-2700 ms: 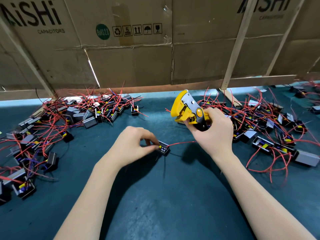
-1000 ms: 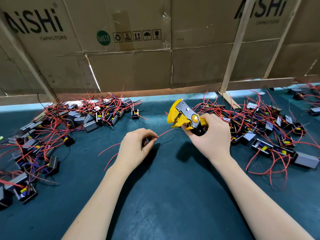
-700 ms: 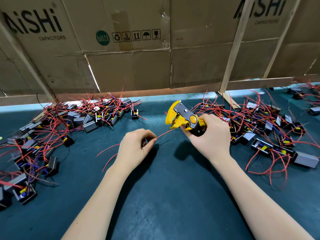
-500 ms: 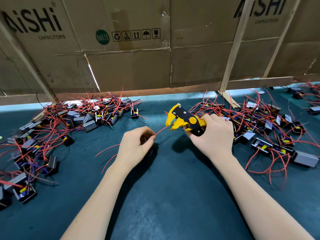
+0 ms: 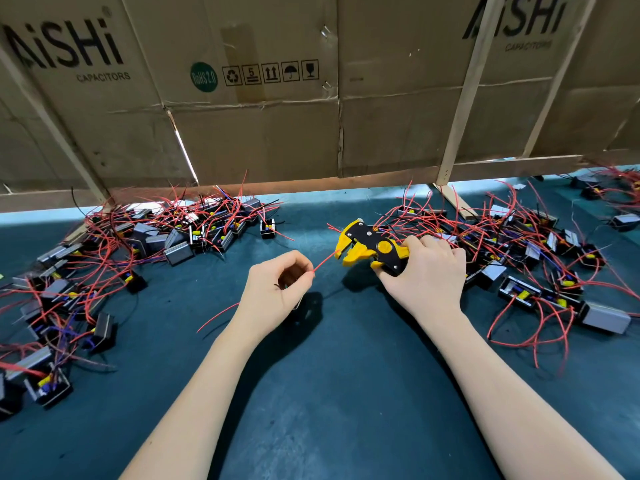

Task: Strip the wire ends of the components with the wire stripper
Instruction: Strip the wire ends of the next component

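Left hand (image 5: 277,289) pinches red wire (image 5: 323,262), tip at the jaws of the yellow wire stripper (image 5: 370,249) gripped by right hand (image 5: 427,275) — shallow seating risks a missed strip.

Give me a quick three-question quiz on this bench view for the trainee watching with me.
1. True or false: the right hand grips the yellow and black wire stripper.
2. Multiple choice: the left hand pinches a thin red wire whose free end points toward
A. the brown cardboard wall
B. the stripper's open mouth
C. the pile of small black components with red leads on the left
3. Fill in: the work surface is a dark ____ mat.

Key: 1 true; 2 B; 3 teal.
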Demonstrator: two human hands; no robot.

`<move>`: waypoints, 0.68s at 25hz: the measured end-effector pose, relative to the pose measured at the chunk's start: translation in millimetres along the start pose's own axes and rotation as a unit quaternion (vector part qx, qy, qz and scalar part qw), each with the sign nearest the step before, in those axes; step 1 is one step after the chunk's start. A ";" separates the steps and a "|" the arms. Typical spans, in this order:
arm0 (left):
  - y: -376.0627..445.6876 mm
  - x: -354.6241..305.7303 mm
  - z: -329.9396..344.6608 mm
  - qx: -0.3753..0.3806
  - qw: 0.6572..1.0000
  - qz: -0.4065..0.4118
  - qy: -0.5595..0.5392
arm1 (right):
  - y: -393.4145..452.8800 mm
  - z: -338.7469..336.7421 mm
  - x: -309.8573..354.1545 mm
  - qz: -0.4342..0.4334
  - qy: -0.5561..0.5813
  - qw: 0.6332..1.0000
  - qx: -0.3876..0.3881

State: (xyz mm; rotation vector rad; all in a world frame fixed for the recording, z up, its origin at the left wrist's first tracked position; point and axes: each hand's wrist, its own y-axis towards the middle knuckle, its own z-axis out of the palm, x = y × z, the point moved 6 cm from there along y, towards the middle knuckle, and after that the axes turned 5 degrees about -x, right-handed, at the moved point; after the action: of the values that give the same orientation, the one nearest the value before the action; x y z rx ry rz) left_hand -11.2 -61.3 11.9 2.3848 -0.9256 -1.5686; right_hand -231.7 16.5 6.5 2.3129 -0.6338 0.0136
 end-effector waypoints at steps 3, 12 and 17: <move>0.2 -0.1 0.4 0.004 1.000 0.001 0.000 | 0.5 -2.0 -0.7 0.007 0.002 1.000 -0.008; -1.0 -1.1 4.6 0.028 0.999 0.014 0.014 | 1.9 -4.1 -1.7 0.014 0.009 1.000 0.012; -1.1 -1.2 4.5 0.031 0.999 0.019 0.016 | 6.7 -6.4 -1.1 -0.001 -0.006 0.999 0.042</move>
State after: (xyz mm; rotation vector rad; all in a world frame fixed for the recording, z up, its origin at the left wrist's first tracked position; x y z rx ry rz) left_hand -15.0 -58.8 10.3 2.4117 -1.0208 -1.5061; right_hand -234.5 17.0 15.4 2.3963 -0.6497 0.0254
